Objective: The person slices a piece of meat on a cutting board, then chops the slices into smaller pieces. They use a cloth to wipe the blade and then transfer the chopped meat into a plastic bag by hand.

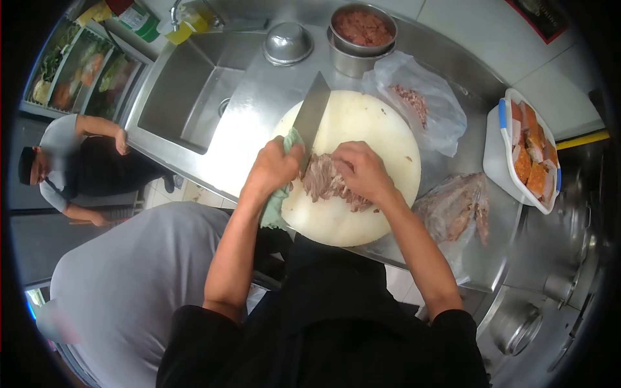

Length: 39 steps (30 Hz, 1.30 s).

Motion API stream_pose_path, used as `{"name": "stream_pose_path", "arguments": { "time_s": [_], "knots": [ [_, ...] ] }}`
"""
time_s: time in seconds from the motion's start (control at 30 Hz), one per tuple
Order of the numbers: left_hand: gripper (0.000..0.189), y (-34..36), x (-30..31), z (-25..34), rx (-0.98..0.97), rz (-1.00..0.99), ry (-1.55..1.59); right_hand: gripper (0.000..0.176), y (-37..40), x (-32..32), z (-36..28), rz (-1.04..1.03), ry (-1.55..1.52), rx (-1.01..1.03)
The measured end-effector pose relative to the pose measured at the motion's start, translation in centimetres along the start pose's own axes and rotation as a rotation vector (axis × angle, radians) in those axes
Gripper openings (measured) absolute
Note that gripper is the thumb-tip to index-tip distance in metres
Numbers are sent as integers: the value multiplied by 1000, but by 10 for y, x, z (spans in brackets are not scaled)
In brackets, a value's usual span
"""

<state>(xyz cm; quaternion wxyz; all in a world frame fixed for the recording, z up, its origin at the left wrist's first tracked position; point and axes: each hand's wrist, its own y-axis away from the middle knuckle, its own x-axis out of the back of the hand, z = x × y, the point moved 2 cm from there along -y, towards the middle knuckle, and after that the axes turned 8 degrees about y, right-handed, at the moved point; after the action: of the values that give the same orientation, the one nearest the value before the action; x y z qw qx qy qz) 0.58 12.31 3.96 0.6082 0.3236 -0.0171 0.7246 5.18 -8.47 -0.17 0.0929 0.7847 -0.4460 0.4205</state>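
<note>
My left hand (275, 167) is wrapped around the handle of a cleaver (314, 108), with a pale green cloth (277, 205) bunched at the grip. The broad blade points away from me, over the left part of a round white cutting board (381, 129). Beside the blade lies a pile of sliced brownish meat (325, 182) on the board. On its right side rests my right hand (363, 169), fingers curled and pressed onto the meat. The right fingertips are partly hidden.
Left of the board is a sink (184, 97). An upturned metal bowl (288, 44) and a pot of minced meat (363, 29) stand behind. To the right are plastic bags of meat (446, 213) and a white tub (499, 152) of browned pieces. Two people (142, 271) are at left.
</note>
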Motion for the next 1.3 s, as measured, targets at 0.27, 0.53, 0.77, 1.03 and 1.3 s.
{"name": "stream_pose_path", "arguments": {
  "time_s": [0.27,0.53,0.77,1.03,1.3],
  "knots": [
    [41,30,-13,-10,-24,155,-266,10,-2,-43,3,82,108,212],
    [40,65,-24,12,-24,279,-441,10,0,-50,5,151,42,184],
    [39,66,-21,18,4,359,-240,10,-1,-51,7,159,30,173],
    [40,63,-27,3,-14,343,-304,15,-3,-54,5,113,73,150],
    [40,65,-36,9,4,346,-288,22,-3,-54,3,82,69,106]
  ]
}}
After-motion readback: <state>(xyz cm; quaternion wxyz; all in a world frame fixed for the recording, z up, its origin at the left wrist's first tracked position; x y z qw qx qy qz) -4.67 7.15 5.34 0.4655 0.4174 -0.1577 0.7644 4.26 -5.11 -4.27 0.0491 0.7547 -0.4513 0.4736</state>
